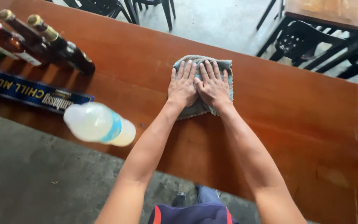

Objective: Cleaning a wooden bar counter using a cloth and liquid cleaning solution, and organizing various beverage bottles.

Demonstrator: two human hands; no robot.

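Your left hand [182, 86] and right hand [213, 86] press flat, fingers spread, on the grey cloth [202, 66] mid-surface [295, 112]; wiping looks underway, with the stretch beside the bottles [59, 43] probably left.

Folded grey cloth [206, 85] flat on wooden counter [295, 112]

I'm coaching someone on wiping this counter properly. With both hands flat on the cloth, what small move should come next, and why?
Probably slide the cloth sideways along the counter. The left hand and right hand press it flat side by side, and bare wood stretches to the right, while bottles and a plastic bottle crowd the other side.
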